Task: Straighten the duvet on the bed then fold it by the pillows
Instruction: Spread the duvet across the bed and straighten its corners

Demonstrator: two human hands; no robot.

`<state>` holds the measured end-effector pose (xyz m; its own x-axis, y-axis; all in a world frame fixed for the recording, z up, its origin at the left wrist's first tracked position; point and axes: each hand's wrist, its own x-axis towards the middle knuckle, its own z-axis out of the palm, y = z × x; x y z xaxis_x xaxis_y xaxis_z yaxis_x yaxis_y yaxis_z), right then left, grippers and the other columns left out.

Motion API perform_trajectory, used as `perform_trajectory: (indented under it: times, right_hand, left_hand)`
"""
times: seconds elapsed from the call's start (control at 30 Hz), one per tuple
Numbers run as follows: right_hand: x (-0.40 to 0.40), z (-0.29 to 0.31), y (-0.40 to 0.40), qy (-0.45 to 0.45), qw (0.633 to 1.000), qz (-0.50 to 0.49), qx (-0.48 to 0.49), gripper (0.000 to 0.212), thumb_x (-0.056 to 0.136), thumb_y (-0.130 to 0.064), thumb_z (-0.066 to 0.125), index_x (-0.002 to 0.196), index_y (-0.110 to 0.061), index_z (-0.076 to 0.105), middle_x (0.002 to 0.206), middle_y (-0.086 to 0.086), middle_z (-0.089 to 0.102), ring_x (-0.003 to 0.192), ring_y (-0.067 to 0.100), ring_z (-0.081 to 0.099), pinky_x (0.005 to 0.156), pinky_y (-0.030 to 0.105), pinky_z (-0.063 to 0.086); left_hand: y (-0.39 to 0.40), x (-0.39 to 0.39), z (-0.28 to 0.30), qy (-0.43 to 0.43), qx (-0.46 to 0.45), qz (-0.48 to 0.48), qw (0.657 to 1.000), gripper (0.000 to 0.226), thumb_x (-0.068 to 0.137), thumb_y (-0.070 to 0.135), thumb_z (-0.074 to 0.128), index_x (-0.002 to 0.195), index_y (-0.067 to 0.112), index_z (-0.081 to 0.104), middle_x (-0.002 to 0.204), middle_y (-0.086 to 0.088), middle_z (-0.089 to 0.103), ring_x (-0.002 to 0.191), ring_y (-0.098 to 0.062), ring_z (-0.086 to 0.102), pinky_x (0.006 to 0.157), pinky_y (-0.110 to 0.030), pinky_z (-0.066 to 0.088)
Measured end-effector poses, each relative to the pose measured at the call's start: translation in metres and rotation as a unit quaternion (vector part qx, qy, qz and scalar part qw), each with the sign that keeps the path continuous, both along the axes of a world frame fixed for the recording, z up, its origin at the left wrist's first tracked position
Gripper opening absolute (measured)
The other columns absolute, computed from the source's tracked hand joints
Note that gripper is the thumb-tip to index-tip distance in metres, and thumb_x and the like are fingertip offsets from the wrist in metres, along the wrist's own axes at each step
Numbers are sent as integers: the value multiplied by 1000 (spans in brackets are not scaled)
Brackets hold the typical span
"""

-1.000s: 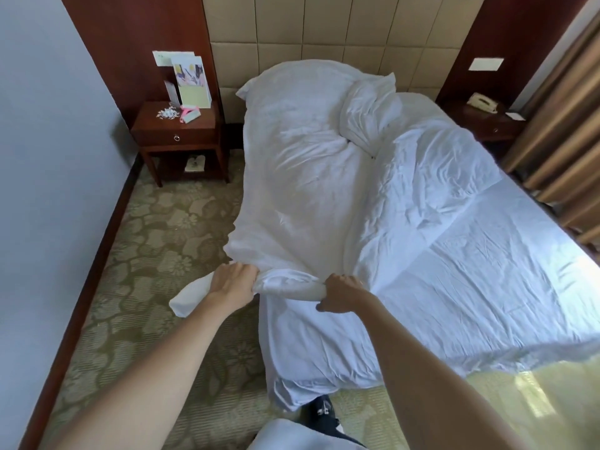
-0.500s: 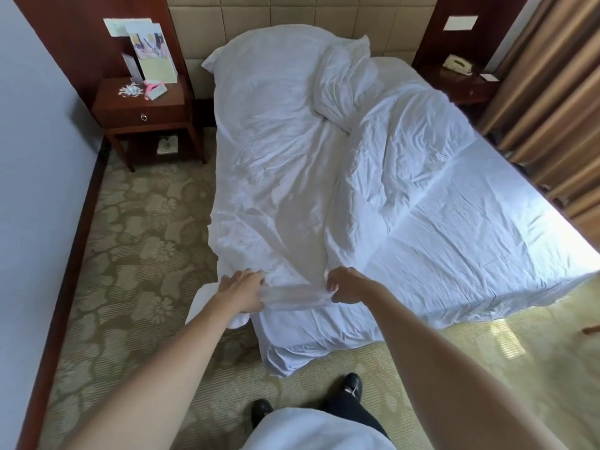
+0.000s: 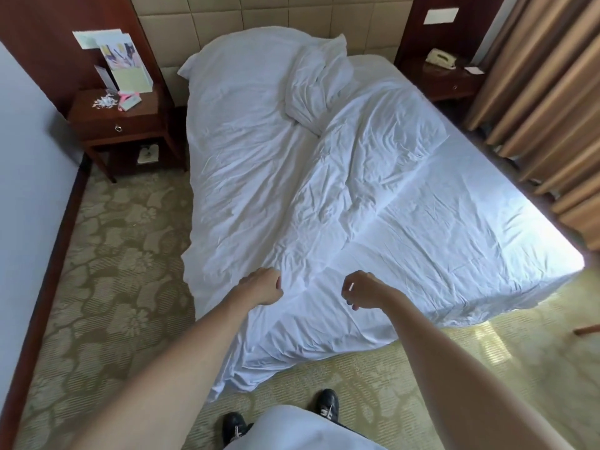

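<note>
Since half a second ago we are no longer gripping the bunched edge of the crumpled white cotton duvet [image 3: 259,177]; that edge is now lying spread over the foot of the bed, draping down toward the floor at lower centre.

Through the head camera, we are holding our left hand [image 3: 261,285] just above the duvet at centre frame, its fingers loosely curled and holding nothing. We are holding our right hand [image 3: 360,289] a little to the right of it, fingers likewise loosely curled with nothing in them, the two hands apart. Whether either hand is touching the fabric we cannot tell.

The duvet is running lengthwise down the left half of the wide white-sheeted bed [image 3: 454,228], still wrinkled, with a thicker fold lying diagonally across the middle. A rumpled white pillow [image 3: 316,89] is sitting at upper centre against the beige padded headboard [image 3: 259,14].

At upper left a dark wooden nightstand [image 3: 120,121] is carrying upright cards and small bits of paper. At upper right a second dark wooden nightstand [image 3: 444,82] is carrying a cream telephone [image 3: 441,58], beside tan pleated curtains [image 3: 548,102]. Our black shoes [image 3: 326,402] are showing at bottom centre on the green floral carpet [image 3: 107,287].
</note>
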<state>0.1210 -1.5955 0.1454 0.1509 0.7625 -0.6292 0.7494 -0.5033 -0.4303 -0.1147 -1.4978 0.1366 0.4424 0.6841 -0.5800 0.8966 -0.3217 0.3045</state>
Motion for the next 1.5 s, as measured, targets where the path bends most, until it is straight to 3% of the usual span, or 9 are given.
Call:
perform_trajectory:
  times: [0.33,0.53,0.9,1.03,1.2,1.4,1.5]
  right_hand:
    - [75,-14,5,7,1000,-2,-21,19,93,-13,47,94,-14,66,87,6,75,72,14,74,53,20,48]
    - [89,-10,58,9,1000,17,-5,21,92,-12,45,94,-11,66,87,7,76,71,13,73,61,25,53]
    - [119,-12,183,-22,996,80,-14,22,93,-13,45,96,-11,66,90,5,75,77,14,74,80,29,56]
    - [113,-26,233,-26,994,103,-18,24,92,-14,44,94,-7,67,91,10,74,80,21,73,80,33,58]
    - [101,-57,286,-22,993,116,-11,19,93,-18,44,88,-19,62,98,12,70,88,28,70,81,42,60]
    - [106,-109,314,-14,994,76,-82,18,93,-19,48,90,-16,65,94,9,73,85,22,73,80,35,58]
    - [109,-124,327,-11,992,80,-100,18,93,-22,47,93,-19,65,99,8,70,89,24,71,82,39,59]
  left_hand:
    - [3,66,-19,20,-19,18,999,15,92,27,50,102,18,58,104,1,55,88,-21,56,70,-30,41]
    - [47,85,-21,6,0,31,1000,12,88,28,51,92,20,60,102,1,59,88,-21,59,70,-30,44]
    - [141,111,-42,-25,-28,89,995,17,91,28,50,96,14,59,96,-4,61,81,-25,61,63,-32,45]
    - [180,109,-67,-46,-43,135,989,14,91,28,51,98,18,57,104,-2,62,90,-24,62,82,-39,53]
    - [226,118,-110,-89,-51,183,978,48,95,26,52,139,16,34,127,-9,52,109,-30,57,90,-41,50]
    - [278,126,-186,-67,-119,246,959,67,87,47,56,141,20,27,136,-11,45,118,-33,52,99,-49,45]
    - [289,135,-219,-57,-134,264,953,90,80,57,63,149,19,21,148,-10,38,131,-34,43,106,-51,39]
